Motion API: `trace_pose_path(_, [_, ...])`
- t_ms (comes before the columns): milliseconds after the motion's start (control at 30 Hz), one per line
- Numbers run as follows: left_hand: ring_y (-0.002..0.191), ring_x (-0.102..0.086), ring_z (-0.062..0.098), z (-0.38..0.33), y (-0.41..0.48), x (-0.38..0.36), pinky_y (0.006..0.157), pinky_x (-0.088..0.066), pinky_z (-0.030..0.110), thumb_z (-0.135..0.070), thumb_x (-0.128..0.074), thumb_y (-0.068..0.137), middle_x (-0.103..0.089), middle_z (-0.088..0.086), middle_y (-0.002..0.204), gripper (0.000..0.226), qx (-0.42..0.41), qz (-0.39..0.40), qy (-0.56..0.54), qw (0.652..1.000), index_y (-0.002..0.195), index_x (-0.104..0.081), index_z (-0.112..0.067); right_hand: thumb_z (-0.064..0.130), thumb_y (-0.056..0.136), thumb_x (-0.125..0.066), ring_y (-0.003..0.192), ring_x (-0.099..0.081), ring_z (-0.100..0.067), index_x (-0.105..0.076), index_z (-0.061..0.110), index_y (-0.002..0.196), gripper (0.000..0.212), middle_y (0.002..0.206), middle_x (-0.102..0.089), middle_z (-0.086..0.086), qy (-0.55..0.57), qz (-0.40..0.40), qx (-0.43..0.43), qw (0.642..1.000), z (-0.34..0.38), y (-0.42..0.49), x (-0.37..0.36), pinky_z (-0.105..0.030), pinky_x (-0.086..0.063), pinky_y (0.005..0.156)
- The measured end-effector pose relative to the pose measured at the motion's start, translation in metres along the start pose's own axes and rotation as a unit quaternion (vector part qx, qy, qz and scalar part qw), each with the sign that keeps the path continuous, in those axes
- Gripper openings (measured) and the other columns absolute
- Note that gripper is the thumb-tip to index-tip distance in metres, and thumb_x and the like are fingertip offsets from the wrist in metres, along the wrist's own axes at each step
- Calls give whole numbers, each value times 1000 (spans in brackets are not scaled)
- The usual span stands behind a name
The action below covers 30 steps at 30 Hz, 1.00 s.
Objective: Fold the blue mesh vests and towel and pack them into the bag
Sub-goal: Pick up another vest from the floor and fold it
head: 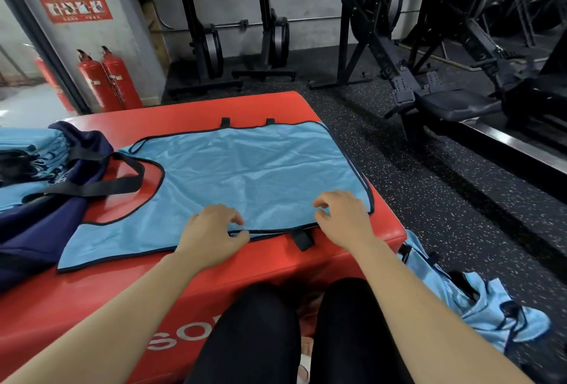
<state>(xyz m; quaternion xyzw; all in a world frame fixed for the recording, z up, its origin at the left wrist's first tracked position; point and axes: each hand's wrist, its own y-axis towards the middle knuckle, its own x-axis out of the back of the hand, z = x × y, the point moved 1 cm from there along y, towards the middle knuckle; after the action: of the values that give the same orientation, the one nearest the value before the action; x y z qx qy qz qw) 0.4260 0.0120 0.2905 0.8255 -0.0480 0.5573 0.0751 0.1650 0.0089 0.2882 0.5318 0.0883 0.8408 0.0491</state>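
Head view. Illumination is even and diffuse. The brightest zone is the pale floor (pixel 21 98) at the upper left, which is nearly washed out. The exercise machines (pixel 460 46) at the upper right are dim, with little detail in their blacks. A broad soft sheen crosses the red counter (pixel 190 110) near its far edge. Shadows are faint and soft-edged: thin ones lie under the left hand (pixel 214 230) and right hand (pixel 343 218) on the vest (pixel 245 169), whose weave is sharp at centre. Wide-angle distortion tilts the door frame (pixel 46 46) at the left and stretches both forearms towards the lower corners. The heap of vests (pixel 491 313) at the lower right is smeared.
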Motion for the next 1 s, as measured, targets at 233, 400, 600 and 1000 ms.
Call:
trace_pose_path(233, [143,-24,24,50,7,7,111,-26,56,-53,-43,96,-32,-3,153,52,146,7,59,988,144,-37,-32,32,94,-49,107,-50,-26,-63,18,94,20,104,-57,-5,-114,60,-39,991,-16,0,-4,-36,-38,88])
trace_pose_path(400, [151,-4,18,56,-13,-10,115,-7,59,-87,-10,78,-9,-3,164,91,113,36,131,984,154,-13,-37,34,95,-52,113,-48,-28,-61,17,112,26,117,-56,-8,-112,-82,-161,977,-36,5,12,-40,-40,90])
trace_pose_path(600, [151,-8,16,50,-11,-10,116,4,58,-98,15,52,-13,-3,164,122,36,12,178,983,153,-19,-38,33,95,-53,120,-46,-31,-57,11,119,33,126,-58,-11,-107,7,-287,952,-60,20,24,-39,-40,94])
trace_pose_path(1000, [151,7,18,41,-3,8,115,11,60,-98,-20,48,8,0,164,124,84,110,194,971,153,11,-40,17,94,-50,117,-51,-31,-58,10,114,22,121,-59,-13,-84,14,-305,948,-64,24,32,-40,-40,95])
